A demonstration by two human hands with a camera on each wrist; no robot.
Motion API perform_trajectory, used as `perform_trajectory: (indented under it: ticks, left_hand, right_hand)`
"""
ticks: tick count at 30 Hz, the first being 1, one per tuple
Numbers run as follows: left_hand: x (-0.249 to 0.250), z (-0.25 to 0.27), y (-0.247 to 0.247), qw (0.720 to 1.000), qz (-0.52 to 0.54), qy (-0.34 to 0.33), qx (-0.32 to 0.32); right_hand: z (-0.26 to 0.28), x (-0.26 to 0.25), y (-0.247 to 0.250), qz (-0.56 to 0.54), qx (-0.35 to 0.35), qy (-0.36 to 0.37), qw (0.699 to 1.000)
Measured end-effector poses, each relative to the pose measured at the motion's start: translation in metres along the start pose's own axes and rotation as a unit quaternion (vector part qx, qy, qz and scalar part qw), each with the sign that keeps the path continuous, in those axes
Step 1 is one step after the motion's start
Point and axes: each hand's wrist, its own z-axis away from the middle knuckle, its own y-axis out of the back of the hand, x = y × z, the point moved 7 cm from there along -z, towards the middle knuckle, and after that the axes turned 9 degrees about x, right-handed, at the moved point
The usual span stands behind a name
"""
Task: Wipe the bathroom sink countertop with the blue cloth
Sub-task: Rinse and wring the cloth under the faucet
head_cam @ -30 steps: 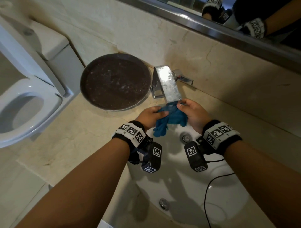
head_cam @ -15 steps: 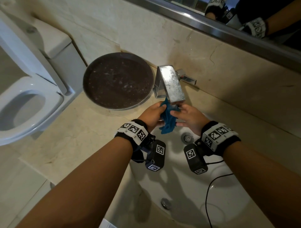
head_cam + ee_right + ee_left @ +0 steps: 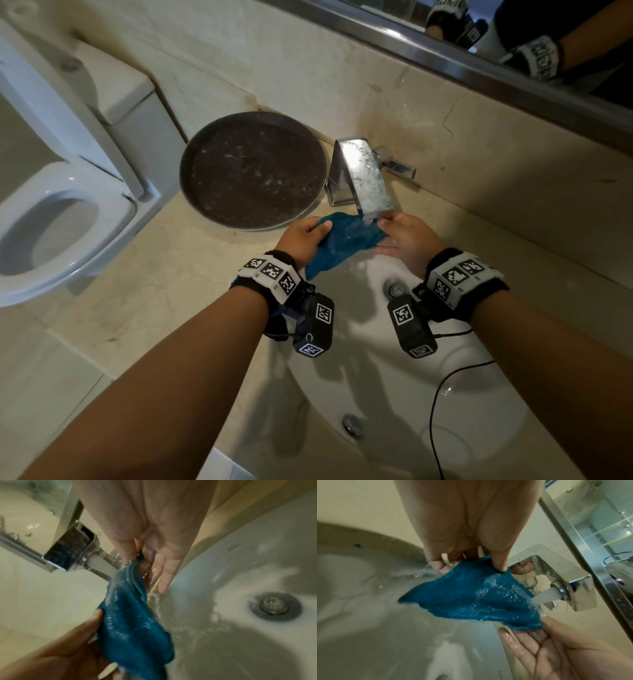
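The blue cloth is stretched between both hands under the chrome tap, over the back of the white sink basin. Water from the spout runs onto the cloth. My left hand pinches its left edge between thumb and fingers. My right hand pinches the opposite corner; its other fingers lie straight and wet. The beige countertop spreads out to the left of the basin.
A round dark tray lies on the counter left of the tap. A white toilet stands at the far left. The drain sits in the basin below my right wrist. A mirror edge runs above the backsplash.
The cloth was bunched between the hands under the spout; now both hands have drawn apart and spread it out flat under the running water.
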Motion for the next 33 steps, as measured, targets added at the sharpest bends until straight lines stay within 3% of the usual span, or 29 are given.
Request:
perform_trajectory:
  ticks: [5, 8, 14, 17, 21, 26, 31, 33]
  left_hand:
    - [0.003, 0.008, -0.003, 0.999, -0.029, 0.018, -0.020]
    - [-0.003, 0.016, -0.014, 0.995, -0.020, 0.074, -0.058]
    - [-0.001, 0.017, -0.045, 0.988, -0.091, 0.078, -0.102]
    - [0.002, 0.010, -0.042, 0.994, -0.069, 0.057, -0.054]
    - [0.006, 0.004, -0.042, 0.998, -0.005, 0.042, -0.044]
    - [0.015, 0.003, -0.050, 0.996, 0.042, 0.015, -0.075]
    - [0.017, 0.006, -0.061, 0.984, 0.124, 0.033, -0.124]
    - [0.018, 0.007, -0.059, 0.984, 0.121, 0.025, -0.130]
  right_hand:
    - [0.004, 0.001, -0.006, -0.146, -0.007, -0.072, 0.987]
    - [0.006, 0.002, -0.007, -0.154, -0.026, -0.082, 0.984]
    - [0.007, 0.002, -0.007, -0.159, -0.047, -0.067, 0.984]
    - [0.001, 0.002, 0.009, -0.144, -0.002, -0.034, 0.989]
    - [-0.004, 0.005, 0.035, -0.006, 0.086, 0.002, 0.996]
    - [0.001, 0.011, 0.023, 0.157, -0.002, -0.015, 0.987]
    - [0.013, 0.008, 0.000, 0.092, -0.107, 0.000, 0.990]
    - [0.010, 0.008, -0.002, 0.095, -0.104, 0.024, 0.990]
